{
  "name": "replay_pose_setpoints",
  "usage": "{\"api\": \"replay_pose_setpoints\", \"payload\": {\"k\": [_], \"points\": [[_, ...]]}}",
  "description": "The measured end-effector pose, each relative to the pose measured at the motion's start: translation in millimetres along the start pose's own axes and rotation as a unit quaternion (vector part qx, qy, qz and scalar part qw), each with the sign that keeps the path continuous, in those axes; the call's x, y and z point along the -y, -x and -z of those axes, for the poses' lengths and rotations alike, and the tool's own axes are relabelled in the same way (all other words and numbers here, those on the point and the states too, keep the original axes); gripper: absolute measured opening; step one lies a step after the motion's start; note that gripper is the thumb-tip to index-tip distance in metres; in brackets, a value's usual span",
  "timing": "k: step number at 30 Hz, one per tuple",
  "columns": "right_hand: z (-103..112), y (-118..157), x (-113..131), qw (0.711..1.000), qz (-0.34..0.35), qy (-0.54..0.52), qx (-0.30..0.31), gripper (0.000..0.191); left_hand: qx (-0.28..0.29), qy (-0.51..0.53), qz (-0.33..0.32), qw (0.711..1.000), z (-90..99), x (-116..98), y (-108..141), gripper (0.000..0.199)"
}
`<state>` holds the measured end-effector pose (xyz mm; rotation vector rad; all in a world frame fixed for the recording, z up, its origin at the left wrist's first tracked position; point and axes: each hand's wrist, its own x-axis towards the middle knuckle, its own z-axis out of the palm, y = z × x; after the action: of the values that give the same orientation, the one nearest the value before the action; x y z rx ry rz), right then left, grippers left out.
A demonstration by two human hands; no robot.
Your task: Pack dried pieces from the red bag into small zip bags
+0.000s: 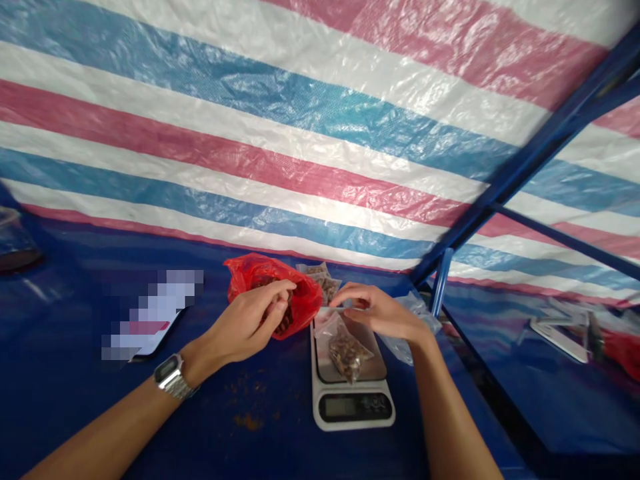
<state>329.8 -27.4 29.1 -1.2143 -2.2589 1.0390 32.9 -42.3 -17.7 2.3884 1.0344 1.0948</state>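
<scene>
Blue tarp table (100, 413), striped tarp behind. Left hand (245, 320) pinches narrow at the mouth of a red plastic bag (300, 307), on dark brown pieces (284, 321). Right hand (375, 312) half-closed at the top of a clear zip bag (345, 350) of brown bits, lying on a digital scale (353, 407); grip unclear.

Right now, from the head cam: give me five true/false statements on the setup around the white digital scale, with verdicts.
1. The left hand is at the mouth of a red plastic bag holding brown pieces. True.
2. A small clear plastic bag of brown pieces lies on the blue tarp beside the white digital scale. False: it lies on the scale's platform.
3. A silver digital wristwatch is on the right wrist. False: it is on the left wrist.
4. The right hand is above the scale's far edge. True.
5. A phone lies left of the scale. True.
</scene>
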Motion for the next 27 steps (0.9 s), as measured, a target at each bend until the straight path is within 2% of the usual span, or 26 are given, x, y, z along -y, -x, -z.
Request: {"api": "replay_pose_setpoints", "payload": {"k": [3,11,19,27], "points": [[0,-1,-2,1.000,-0.001,0.007,-0.014,0.021,-0.008,-0.023,-0.002,1.000,-0.1,2,1,0.029],[-8,-5,-8,1.000,-0.009,0.008,0.001,0.014,-0.046,-0.051,-0.032,0.997,-1.4,8,-2,0.025],[-2,-3,-20,0.999,-0.014,0.026,-0.029,0.013,-0.056,-0.063,-0.037,0.996,-1.6,11,-1,0.024],[-2,-5,-17,0.992,0.018,-0.001,-0.127,0.023,-0.059,-0.073,-0.043,0.995,0.0,15,0,0.024]]}}
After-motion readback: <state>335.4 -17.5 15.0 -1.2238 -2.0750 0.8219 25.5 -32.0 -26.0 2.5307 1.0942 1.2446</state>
